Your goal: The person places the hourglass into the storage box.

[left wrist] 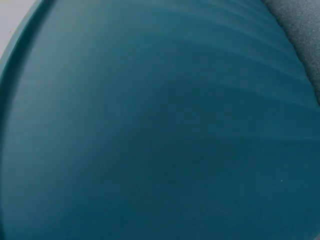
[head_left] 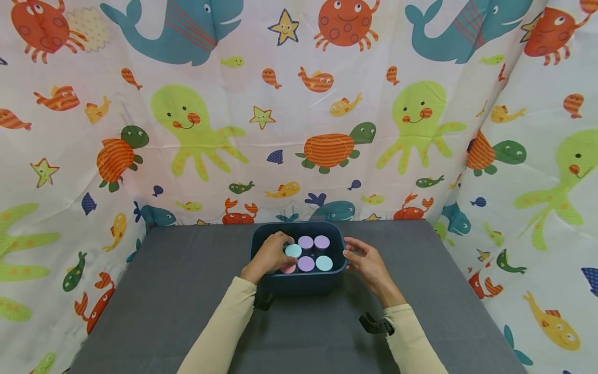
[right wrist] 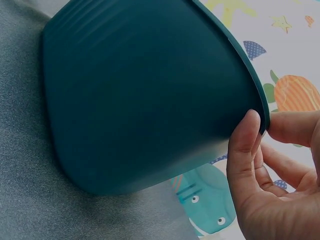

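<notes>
A dark teal plastic bin (head_left: pixel 299 283) stands on the grey table, its ribbed outer wall (left wrist: pixel 160 125) filling the left wrist view. Inside it are several short round-topped cylinders in purple, light blue and pink. My left hand (head_left: pixel 272 254) reaches over the bin's left rim and holds a light blue cylinder (head_left: pixel 293 251) between thumb and fingers, partly above a pink cylinder (head_left: pixel 288 268). At the right end, my right hand (right wrist: pixel 280 175) pinches the bin's rim, thumb against the outer wall. Purple cylinders (head_left: pixel 306 264) and another light blue cylinder (head_left: pixel 324 263) lie nearby.
The grey tabletop (head_left: pixel 187 291) spreads out around the bin. A white curtain (head_left: pixel 289 140) printed with sea animals hangs behind the table and along both sides. Dark wrist straps (head_left: pixel 377 324) sit at the sleeves.
</notes>
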Motion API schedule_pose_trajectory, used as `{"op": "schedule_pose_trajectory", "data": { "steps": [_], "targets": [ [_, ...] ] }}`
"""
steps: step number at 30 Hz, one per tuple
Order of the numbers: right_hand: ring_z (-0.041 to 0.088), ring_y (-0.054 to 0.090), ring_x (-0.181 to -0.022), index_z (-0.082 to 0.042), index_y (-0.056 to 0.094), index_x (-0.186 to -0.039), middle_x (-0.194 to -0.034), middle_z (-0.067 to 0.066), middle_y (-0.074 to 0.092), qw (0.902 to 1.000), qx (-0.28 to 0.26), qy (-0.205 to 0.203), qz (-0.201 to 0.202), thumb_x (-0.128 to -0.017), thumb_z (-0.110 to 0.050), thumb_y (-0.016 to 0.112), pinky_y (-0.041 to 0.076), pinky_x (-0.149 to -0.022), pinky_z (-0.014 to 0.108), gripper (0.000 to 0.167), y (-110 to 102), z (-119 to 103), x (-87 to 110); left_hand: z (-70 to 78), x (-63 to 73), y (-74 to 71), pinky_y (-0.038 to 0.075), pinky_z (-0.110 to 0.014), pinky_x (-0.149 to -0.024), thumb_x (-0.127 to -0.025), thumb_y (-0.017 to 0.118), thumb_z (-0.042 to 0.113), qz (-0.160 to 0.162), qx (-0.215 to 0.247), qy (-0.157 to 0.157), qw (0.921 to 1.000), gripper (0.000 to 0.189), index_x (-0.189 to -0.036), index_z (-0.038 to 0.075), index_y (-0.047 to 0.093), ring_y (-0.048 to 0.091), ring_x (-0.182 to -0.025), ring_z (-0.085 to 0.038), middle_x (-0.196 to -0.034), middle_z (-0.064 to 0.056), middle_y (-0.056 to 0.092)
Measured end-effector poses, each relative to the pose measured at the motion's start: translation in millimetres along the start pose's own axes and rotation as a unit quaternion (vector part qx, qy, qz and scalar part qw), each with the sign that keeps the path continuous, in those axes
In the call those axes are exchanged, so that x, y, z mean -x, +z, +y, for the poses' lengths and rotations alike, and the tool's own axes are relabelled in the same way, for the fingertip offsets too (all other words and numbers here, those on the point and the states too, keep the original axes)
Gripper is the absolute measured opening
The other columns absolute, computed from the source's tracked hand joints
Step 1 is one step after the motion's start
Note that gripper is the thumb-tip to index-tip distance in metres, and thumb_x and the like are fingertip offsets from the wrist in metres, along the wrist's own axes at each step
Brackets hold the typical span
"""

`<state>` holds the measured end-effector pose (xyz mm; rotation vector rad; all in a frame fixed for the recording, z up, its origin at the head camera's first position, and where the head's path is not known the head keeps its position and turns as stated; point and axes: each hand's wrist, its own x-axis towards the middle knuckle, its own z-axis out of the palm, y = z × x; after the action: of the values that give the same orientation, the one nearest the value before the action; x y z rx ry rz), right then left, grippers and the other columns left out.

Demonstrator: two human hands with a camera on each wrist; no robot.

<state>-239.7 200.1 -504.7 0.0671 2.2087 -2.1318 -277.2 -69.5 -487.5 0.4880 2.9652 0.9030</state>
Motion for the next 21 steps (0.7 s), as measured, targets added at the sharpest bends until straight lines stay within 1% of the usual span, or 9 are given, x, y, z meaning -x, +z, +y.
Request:
{"op": "schedule_pose_trajectory", "data": {
  "steps": [6,11,17,21],
  "targets": [
    [0.013,0.057,-0.084,-0.007,0.051,-0.141,-0.112,0.006,0.053,1.0,-0.001,0.001,-0.004,-0.096,-0.013,0.062,0.056,-0.068,0.024,0.047,-0.4,-1.7,1.3,0.1,-0.6,0.3,0.047,-0.046,-0.1,-0.077,0.084,0.024,-0.008,0.0,-0.003,1.0,0.047,-0.116,0.004,0.068,0.054,-0.111,-0.029,-0.122,-0.013,0.06],
    [0.013,0.058,-0.082,-0.007,0.053,-0.14,-0.111,0.006,0.054,1.0,-0.003,0.003,0.0,-0.096,-0.012,0.063,0.056,-0.067,0.024,0.046,0.8,-1.7,2.8,0.2,0.8,0.1,0.045,-0.048,-0.101,-0.078,0.083,0.024,-0.016,0.001,0.001,0.9999,0.046,-0.117,0.005,0.068,0.053,-0.112,-0.029,-0.123,-0.013,0.06],
    [0.013,0.058,-0.081,-0.006,0.052,-0.139,-0.111,0.006,0.053,1.0,-0.001,-0.001,0.001,-0.096,-0.012,0.063,0.055,-0.067,0.023,0.046,1.9,-2.0,5.0,-0.1,3.4,-0.8,0.043,-0.049,-0.105,-0.078,0.083,0.024,-0.014,0.004,0.004,0.9999,0.049,-0.12,0.005,0.066,0.053,-0.114,-0.03,-0.124,-0.013,0.06],
    [0.013,0.057,-0.083,-0.006,0.053,-0.139,-0.111,0.007,0.053,1.0,-0.002,0.0,0.001,-0.095,-0.012,0.063,0.055,-0.067,0.023,0.045,2.8,-1.2,5.1,0.6,8.1,-3.4,0.045,-0.046,-0.105,-0.079,0.082,0.026,-0.008,0.01,0.007,0.9999,0.051,-0.123,0.006,0.065,0.055,-0.114,-0.028,-0.126,-0.013,0.061]
  ]
}}
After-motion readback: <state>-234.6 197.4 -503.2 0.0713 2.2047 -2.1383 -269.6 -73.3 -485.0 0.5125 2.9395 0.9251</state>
